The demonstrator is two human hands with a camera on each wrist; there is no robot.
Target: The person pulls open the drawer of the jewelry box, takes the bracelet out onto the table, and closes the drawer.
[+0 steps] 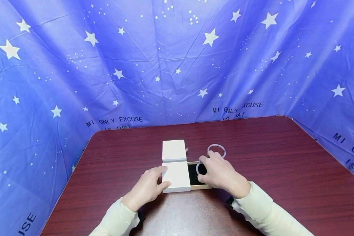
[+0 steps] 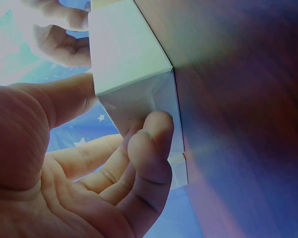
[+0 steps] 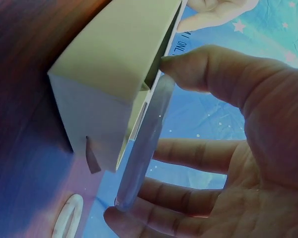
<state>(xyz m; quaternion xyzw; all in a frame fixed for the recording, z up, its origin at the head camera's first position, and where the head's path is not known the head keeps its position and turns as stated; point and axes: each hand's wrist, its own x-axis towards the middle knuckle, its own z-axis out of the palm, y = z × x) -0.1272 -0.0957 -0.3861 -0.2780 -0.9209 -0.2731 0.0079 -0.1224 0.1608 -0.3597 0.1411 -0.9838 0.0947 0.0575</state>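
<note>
A white drawer box [image 1: 175,177] lies on the table, its tan-edged drawer [image 1: 200,187] pulled out to the right, showing a black lining [image 1: 193,175]. My left hand [image 1: 147,185] grips the box's left end, with curled fingertips [image 2: 159,126] against the end face. Over the drawer, my right hand [image 1: 221,172] pinches a pale translucent bangle [image 3: 146,139] between thumb and fingers. That bangle is tilted and close above the drawer's rim. A ribbon tab [image 3: 92,156] sticks out of the drawer front. A second pale bangle [image 1: 216,145] lies on the table behind my right hand.
Another white box [image 1: 173,150], closed and with a small ribbon tab [image 1: 186,150] on its right, stands directly behind the first. The dark red wooden table [image 1: 129,144] reaches back to a blue star-printed curtain [image 1: 153,65], which also hangs along both sides.
</note>
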